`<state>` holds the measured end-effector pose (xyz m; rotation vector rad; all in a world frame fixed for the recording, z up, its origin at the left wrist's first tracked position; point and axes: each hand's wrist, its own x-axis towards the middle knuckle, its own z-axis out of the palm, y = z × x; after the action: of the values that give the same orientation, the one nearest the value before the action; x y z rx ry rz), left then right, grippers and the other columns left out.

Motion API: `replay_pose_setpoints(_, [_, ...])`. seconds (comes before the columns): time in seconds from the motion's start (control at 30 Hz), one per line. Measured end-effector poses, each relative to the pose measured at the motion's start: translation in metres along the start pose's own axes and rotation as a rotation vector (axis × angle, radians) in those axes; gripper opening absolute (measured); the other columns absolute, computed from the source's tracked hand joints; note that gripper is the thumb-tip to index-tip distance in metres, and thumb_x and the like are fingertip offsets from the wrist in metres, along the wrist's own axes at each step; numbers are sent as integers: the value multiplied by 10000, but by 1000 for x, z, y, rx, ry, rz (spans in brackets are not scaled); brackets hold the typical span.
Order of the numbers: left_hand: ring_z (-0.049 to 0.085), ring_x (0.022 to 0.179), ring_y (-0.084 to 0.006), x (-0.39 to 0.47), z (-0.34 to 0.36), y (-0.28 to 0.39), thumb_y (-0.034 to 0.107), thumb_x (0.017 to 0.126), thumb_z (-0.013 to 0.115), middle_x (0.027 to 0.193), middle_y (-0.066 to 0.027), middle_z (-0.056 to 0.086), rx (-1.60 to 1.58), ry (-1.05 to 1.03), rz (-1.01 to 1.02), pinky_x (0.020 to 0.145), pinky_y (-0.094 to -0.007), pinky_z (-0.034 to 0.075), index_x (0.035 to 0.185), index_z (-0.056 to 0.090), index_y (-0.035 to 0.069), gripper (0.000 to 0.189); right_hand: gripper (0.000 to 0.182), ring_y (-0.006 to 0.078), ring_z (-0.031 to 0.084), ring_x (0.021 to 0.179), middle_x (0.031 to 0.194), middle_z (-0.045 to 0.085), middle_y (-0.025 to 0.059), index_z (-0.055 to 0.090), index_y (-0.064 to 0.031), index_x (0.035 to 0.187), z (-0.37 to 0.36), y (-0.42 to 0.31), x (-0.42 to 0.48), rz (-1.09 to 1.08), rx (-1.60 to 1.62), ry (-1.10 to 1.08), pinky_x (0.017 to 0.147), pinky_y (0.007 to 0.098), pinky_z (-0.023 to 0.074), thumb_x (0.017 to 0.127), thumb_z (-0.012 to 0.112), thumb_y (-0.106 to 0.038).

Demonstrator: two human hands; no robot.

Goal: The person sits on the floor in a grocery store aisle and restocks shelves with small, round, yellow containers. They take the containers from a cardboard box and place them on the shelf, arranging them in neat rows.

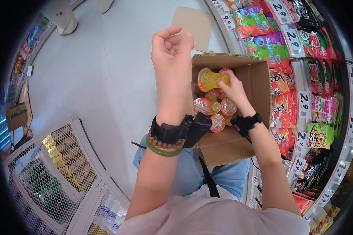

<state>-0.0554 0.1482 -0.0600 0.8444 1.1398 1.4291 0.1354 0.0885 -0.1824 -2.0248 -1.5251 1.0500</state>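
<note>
My right hand [234,88] reaches into an open cardboard box [226,144] and grips a clear plastic cup of yellow jelly [207,80], which is tipped on its side. Below it in the box lie several more jelly cups [229,106] with red-printed lids, facing different ways. My left hand [173,44] is raised just left of the box's far corner. Its fingers are loosely curled and apart, and nothing shows in them. Black straps with devices sit on both wrists; beads and a green bangle circle the left one.
Shelves of bagged sweets [266,48] with price tags line the right side. A flat cardboard sheet [194,28] lies on the floor beyond the box. At lower left stands a white mesh rack [76,141] of goods. Another person's shoe [66,26] is at upper left.
</note>
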Motion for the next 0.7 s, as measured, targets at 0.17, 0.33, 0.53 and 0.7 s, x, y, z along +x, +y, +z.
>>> replay_pose_setpoints(0.17, [496,1061,-197,-20,13,-11,327,691,778,1080,-140,521,8,-123,-219,828,-290,449,1298,227,-16,888,350,161,596,854,1058,567,104,422,-47,1203,-69,-63,-53,25,973,-53,792,324,483,914,451,-242])
replay_pose_setpoints(0.33, [505,1089,-220,-30,18,11,267,590,852,1214,-160,440,-380,-571,-435,908,-341,446,1345,129,-33,1087,520,217,417,1202,1317,406,102,301,-61,1324,-66,-94,-73,-113,1340,-179,992,408,349,934,419,-385])
replay_pose_setpoints(0.53, [516,1078,-204,-35,18,8,111,571,831,1165,-123,485,-247,-478,-119,904,-325,461,1321,236,5,962,502,219,428,1203,1275,457,102,378,-55,1287,-57,-68,-52,-73,1468,-493,998,397,348,933,412,-409])
replay_pose_setpoints(0.7, [563,950,-215,-26,11,1,161,755,678,1062,-100,541,-144,-313,-42,820,-341,480,1263,370,-4,617,304,257,491,1131,1240,509,66,520,-121,1153,25,40,35,-168,-49,-331,929,356,404,855,506,-173])
